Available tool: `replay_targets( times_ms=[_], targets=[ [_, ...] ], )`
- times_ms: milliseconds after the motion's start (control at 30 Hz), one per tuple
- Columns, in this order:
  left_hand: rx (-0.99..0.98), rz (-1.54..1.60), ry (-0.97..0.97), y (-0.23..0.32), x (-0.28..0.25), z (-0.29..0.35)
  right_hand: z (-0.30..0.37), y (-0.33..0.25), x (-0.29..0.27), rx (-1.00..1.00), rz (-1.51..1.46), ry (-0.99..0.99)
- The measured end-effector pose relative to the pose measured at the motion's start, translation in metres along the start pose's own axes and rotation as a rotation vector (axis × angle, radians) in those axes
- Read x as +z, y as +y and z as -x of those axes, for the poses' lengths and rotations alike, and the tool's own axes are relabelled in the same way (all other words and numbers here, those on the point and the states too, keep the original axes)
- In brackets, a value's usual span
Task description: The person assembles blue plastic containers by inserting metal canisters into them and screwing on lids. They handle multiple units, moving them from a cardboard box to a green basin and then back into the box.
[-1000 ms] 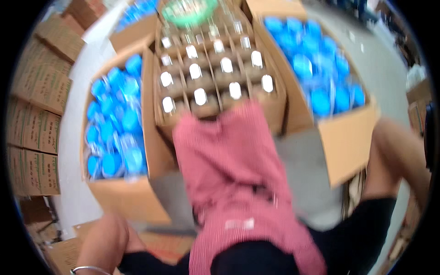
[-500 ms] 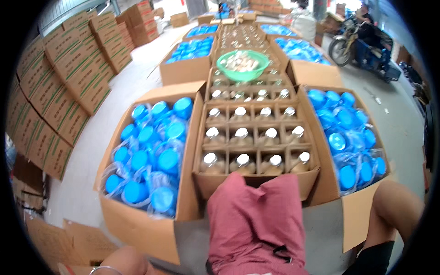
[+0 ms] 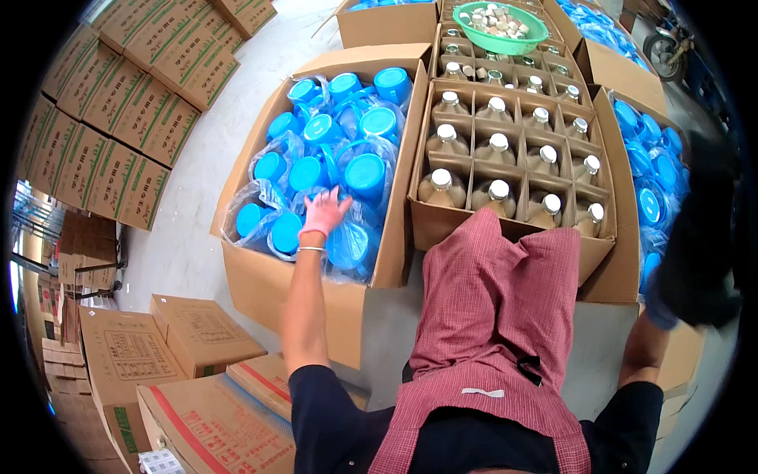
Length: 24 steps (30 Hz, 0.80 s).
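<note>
My left hand point(image 3: 324, 213) is stretched forward over the big left carton point(image 3: 260, 280), fingers spread, resting on clear plastic bags filled with blue lids point(image 3: 367, 170). It holds nothing that I can see. A bracelet sits at its wrist. My right forearm point(image 3: 641, 347) reaches toward the right carton of blue lids point(image 3: 651, 201), but a dark blurred shape point(image 3: 699, 245) hides the hand. Between the two cartons stands a divided carton of brownish bottles point(image 3: 493, 150) with white caps. My red checked apron point(image 3: 497, 316) hangs below it.
A green basin point(image 3: 505, 35) of small pale caps rests on a farther bottle carton. Printed cartons are stacked along the left point(image 3: 118, 118) and lie at the lower left point(image 3: 201, 336). A parked motorbike point(image 3: 663, 47) stands at the upper right on the grey floor.
My left arm has come up from the lower edge and reached into the left carton of blue lids. The view has shifted, so the cartons look larger and farther left.
</note>
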<state>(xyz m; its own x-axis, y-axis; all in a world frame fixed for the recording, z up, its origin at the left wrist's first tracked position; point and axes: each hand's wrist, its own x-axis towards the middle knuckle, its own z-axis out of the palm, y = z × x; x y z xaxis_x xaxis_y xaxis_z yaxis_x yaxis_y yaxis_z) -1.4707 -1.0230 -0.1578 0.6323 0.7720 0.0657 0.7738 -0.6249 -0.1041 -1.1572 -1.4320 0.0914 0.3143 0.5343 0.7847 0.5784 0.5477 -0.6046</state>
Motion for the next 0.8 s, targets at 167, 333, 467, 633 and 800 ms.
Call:
replay_targets(
  times_ms=[167, 333, 467, 633, 800],
  targets=[
    [0.125, 0.107, -0.128, 0.039, -0.048, 0.010, 0.038, 0.038, -0.019, 0.425, 0.184, -0.188],
    [0.240, 0.286, -0.147, 0.050, -0.052, 0.092, 0.104, 0.075, -0.021, 0.563, 0.298, -0.347],
    [0.207, 0.111, 0.252, 0.050, -0.078, 0.096, 0.095, 0.079, 0.014, 0.324, 0.413, -0.498],
    [0.092, 0.225, 0.722, 0.055, -0.264, 0.071, 0.070, 0.071, 0.019, 0.338, 0.290, -0.505],
    [0.400, 0.239, 0.838, 0.100, -0.465, 0.041, 0.013, 0.056, 0.024, 0.101, 0.227, -0.323]
  ],
)
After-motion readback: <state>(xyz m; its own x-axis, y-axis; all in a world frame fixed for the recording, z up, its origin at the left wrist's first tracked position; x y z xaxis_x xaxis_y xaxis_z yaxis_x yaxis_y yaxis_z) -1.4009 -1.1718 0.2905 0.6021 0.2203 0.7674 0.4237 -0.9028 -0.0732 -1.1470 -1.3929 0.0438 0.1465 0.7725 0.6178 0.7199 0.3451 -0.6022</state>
